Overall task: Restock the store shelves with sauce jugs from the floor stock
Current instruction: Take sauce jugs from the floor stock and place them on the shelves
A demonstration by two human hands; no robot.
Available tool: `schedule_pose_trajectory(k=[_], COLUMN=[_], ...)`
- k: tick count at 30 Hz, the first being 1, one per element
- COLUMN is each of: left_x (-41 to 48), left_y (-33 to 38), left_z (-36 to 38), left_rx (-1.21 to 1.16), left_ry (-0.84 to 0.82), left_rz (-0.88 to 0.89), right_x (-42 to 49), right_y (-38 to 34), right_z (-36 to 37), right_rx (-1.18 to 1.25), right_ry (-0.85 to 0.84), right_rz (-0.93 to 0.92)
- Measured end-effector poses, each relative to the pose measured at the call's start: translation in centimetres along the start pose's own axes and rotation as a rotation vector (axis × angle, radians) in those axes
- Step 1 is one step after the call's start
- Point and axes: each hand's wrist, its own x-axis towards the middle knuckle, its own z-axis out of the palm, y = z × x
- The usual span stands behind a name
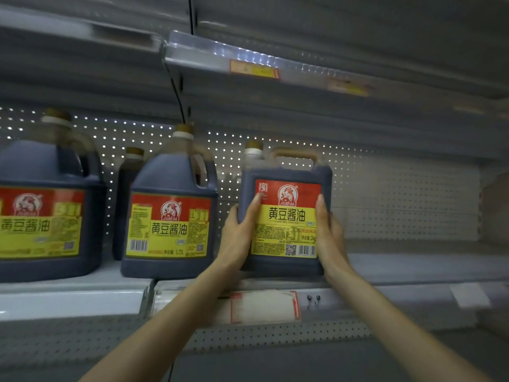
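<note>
— Left hand (pixel 239 230) status?
— Clamped on the left side of the held jug (pixel 286 216). Thumb laid flat up the front label, fingers curled round the flank and out of sight.

— Right hand (pixel 329 232)?
— Mirrored on the right side. Thumb along the label's edge, fingers wrapped behind. Both forearms extending up from the bottom of the view.

— Location of the held jug?
— Upright between both hands, at the front edge of the shelf (pixel 399 268), right of the jugs already standing there. Base level with the shelf lip; contact with the shelf not determinable. Dark contents, red and yellow label facing out, cap at top left, handle at top right.

— Below the jug?
— Pale price tag (pixel 264 307) with a red border, fixed on the shelf's front rail, just right of the left forearm.

— Further left along the shelf?
— Second jug (pixel 168 224) near the left hand, upright, similar label. Third jug (pixel 41 216) at the left edge of the view, cropped. Fourth jug (pixel 129 183) set back between those two, mostly hidden, only cap and dark body showing.

— Rear and overhead?
— Perforated back panel (pixel 399 194) behind the jugs. Upper shelf (pixel 316 86) above, carrying yellow tags (pixel 253 68) in a clear rail. Print blurred, not readable.
</note>
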Motion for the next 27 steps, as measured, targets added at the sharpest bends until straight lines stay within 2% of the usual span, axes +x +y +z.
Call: schedule_pose_trajectory(k=[6,12,17,21,24,27], left_x=[1.6,1.3,0.2,1.5,2.9,3.9], left_y=[-1.6,-1.6,0.3,3.7,5.2,4.7], left_z=[-0.2,-0.1,0.5,0.5,0.9,1.3], left_rx=[-0.002,0.121,0.502,1.001,1.233,1.307], left_ry=[-0.021,0.030,0.130,0.103,-0.025,-0.096], left_rz=[-0.013,0.131,0.486,0.695,0.760,0.758], right_x=[1.5,1.4,-0.2,-2.1,-2.7,-2.4], right_y=[1.6,1.5,0.3,0.0,-0.5,-0.5], right_z=[-0.3,-0.6,-0.8,-0.9,-0.3,0.1], right_rx=[-0.036,-0.063,-0.106,-0.350,-0.501,-0.570], right_ry=[-0.136,-0.180,-0.174,-0.212,-0.225,-0.214], right_rz=[0.040,0.007,-0.037,-0.051,-0.030,-0.011])
